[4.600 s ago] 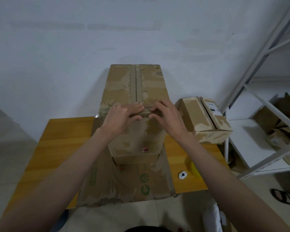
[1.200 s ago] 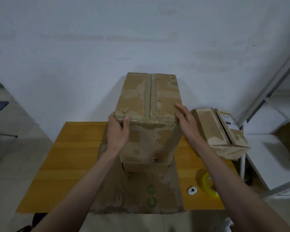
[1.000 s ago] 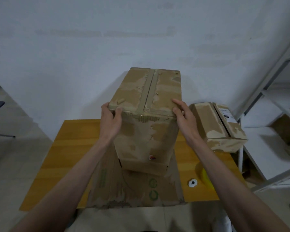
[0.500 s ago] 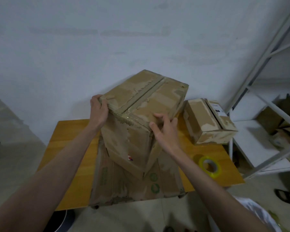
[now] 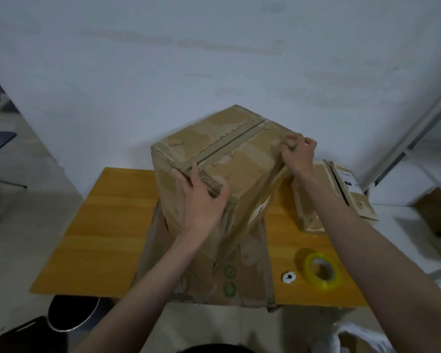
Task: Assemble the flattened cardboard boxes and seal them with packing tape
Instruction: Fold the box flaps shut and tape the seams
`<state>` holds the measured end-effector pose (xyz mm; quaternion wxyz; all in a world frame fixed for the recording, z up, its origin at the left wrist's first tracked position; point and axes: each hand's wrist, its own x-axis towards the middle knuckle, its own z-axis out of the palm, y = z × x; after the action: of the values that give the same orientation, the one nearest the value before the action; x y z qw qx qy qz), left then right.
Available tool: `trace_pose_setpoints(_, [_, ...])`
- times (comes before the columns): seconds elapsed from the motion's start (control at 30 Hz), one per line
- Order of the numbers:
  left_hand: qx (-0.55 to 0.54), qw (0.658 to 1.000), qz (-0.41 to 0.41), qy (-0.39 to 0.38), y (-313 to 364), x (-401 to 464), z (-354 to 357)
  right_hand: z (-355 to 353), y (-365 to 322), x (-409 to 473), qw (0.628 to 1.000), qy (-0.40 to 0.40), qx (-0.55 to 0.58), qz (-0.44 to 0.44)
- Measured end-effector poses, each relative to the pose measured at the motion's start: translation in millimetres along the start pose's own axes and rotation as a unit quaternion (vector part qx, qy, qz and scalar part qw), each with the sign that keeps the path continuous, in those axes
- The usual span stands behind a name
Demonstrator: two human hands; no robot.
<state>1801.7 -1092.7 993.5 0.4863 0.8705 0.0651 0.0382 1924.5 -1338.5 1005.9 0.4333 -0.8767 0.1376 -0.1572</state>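
Gripping the taped cardboard box (image 5: pixel 222 174) at frame centre, the left hand (image 5: pixel 201 202) wraps thumb and fingers over its near top corner while the right hand (image 5: pixel 297 154) curls onto the far right edge, probably to swing it round. It tilts above a flattened cardboard box (image 5: pixel 250 281) on the desk (image 5: pixel 107 225). The packing tape roll (image 5: pixel 321 271) lies lower right, within reach; a smaller taped box (image 5: pixel 341 197) sits right.
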Motion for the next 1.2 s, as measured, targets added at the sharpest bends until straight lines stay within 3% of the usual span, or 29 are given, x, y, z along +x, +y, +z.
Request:
trace_pose_setpoints(0.13, [0.006,1.000,-0.012,0.006,13,-14,17,-7,13,38,0.998,-0.044,0.046,0.002])
trace_pose_setpoints(0.47, [0.062,0.995,-0.029,0.071,26,-6,26,-15,27,47,0.990,-0.059,0.123,-0.024])
trace_pose_setpoints(0.63, [0.084,0.992,0.056,0.070,35,30,-23,-41,23,33,0.991,-0.044,0.098,-0.074])
trace_pose_setpoints(0.9, [0.100,0.986,0.080,-0.104,33,131,-122,-55,-10,-27,0.985,0.016,-0.019,-0.168])
trace_pose_setpoints(1.2, [0.191,0.951,0.061,-0.237,-3,201,-164,-5,-23,-99,0.985,0.023,-0.093,-0.144])
